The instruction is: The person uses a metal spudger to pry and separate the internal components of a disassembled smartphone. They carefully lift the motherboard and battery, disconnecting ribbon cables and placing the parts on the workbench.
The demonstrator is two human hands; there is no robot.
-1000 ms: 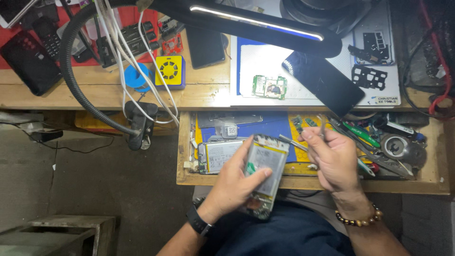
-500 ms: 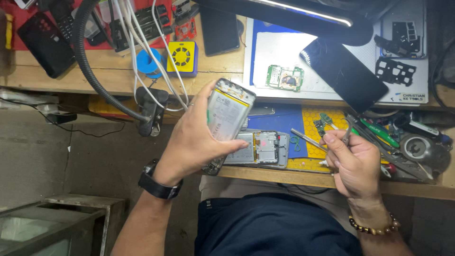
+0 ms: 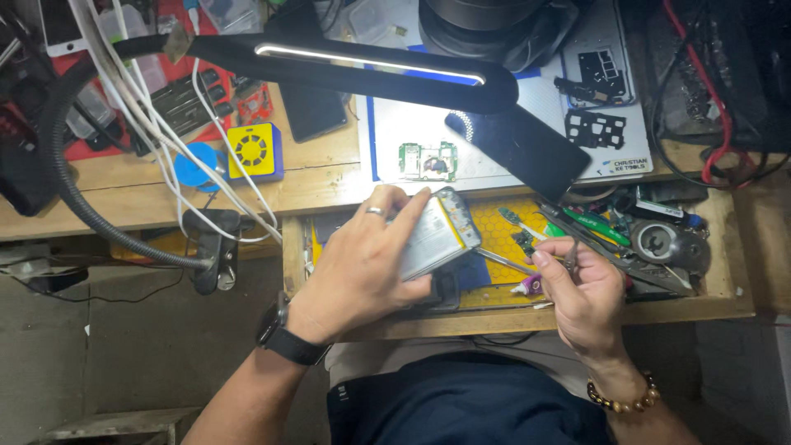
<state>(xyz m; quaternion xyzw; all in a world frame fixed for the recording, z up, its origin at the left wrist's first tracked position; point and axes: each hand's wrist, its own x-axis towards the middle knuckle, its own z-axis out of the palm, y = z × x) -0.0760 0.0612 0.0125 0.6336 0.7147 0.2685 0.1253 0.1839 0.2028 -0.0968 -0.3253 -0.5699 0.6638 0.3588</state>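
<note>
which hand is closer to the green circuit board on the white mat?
Left. The left hand, holding the opened phone, sits just below the green circuit board; the right hand, holding tweezers, is further down-right over the drawer.

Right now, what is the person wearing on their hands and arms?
The left hand has a silver ring on one finger and a black watch with a dark strap around the wrist. The right hand has a bracelet of round brown and gold-coloured beads at the wrist. Both forearms are bare, with no sleeves showing and no gloves.
</note>
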